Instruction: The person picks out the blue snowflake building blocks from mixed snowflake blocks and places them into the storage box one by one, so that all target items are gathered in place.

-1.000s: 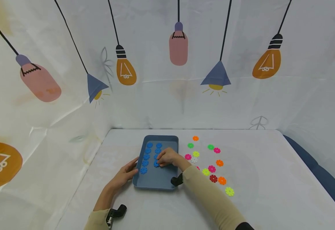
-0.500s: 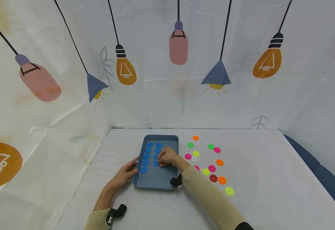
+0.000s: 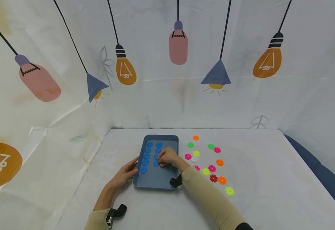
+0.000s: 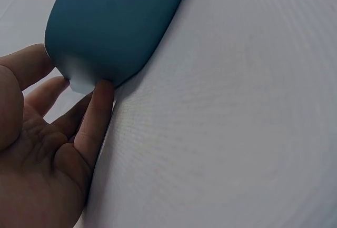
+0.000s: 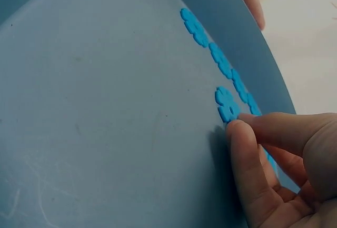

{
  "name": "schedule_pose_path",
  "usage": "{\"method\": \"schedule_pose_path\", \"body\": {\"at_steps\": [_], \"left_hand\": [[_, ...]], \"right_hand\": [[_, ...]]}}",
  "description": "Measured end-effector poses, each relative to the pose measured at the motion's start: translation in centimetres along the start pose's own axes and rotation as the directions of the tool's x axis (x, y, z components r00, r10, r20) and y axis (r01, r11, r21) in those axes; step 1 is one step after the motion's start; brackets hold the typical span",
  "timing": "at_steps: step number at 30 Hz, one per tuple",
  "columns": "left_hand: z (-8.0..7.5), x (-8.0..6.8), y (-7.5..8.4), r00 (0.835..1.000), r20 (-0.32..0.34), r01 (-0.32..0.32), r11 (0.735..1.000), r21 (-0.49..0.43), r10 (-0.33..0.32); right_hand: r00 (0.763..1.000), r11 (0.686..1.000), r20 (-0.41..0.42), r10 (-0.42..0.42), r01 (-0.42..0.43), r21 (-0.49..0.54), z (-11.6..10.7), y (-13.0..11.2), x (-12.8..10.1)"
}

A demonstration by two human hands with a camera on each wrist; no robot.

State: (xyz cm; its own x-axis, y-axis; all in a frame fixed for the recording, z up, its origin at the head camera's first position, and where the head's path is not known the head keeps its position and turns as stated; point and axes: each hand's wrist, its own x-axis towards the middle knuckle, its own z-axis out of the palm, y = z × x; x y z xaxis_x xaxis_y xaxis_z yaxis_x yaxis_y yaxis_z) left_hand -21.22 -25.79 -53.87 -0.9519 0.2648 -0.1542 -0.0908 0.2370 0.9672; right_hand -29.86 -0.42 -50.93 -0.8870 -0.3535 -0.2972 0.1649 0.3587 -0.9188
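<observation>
A blue-grey tray lies on the table with blue flower-shaped discs in two columns: a full one along its left side and a second beside it. My right hand is over the second column. Its thumb and index finger pinch the edge of the column's nearest blue disc, which lies on the tray floor. Another disc above it is partly hidden by the fingers. My left hand rests against the tray's left side. In the left wrist view, its fingertips touch the tray's outer wall.
Loose discs are scattered on the table right of the tray: orange, green, pink, yellow, white and dark red. A printed cloth hangs behind the table. My right forearm crosses near several discs.
</observation>
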Motion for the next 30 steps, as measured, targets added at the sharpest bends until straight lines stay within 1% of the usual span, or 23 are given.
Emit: {"method": "schedule_pose_path", "body": {"at_steps": [9, 17, 23, 30], "left_hand": [[-0.1, -0.1, -0.1, 1.000, 0.008, -0.005, 1.000, -0.015, 0.005], [0.0, 0.1, -0.1, 1.000, 0.006, -0.004, 1.000, -0.010, 0.004], [0.0, 0.1, 0.0, 1.000, 0.001, 0.000, 1.000, -0.009, 0.000], [0.0, 0.2, 0.1, 1.000, 0.003, 0.008, 1.000, -0.003, -0.008]], "right_hand": [[1.000, 1.000, 0.013, -0.001, 0.000, 0.005, -0.1, 0.2, 0.1], [0.998, 1.000, 0.065, -0.006, 0.007, -0.016, -0.7, -0.5, -0.3], [0.993, 0.999, 0.108, -0.049, 0.051, -0.015, -1.8, -1.5, -1.0], [0.983, 0.992, 0.146, -0.115, 0.122, -0.043, -3.8, -2.5, -3.0]]}}
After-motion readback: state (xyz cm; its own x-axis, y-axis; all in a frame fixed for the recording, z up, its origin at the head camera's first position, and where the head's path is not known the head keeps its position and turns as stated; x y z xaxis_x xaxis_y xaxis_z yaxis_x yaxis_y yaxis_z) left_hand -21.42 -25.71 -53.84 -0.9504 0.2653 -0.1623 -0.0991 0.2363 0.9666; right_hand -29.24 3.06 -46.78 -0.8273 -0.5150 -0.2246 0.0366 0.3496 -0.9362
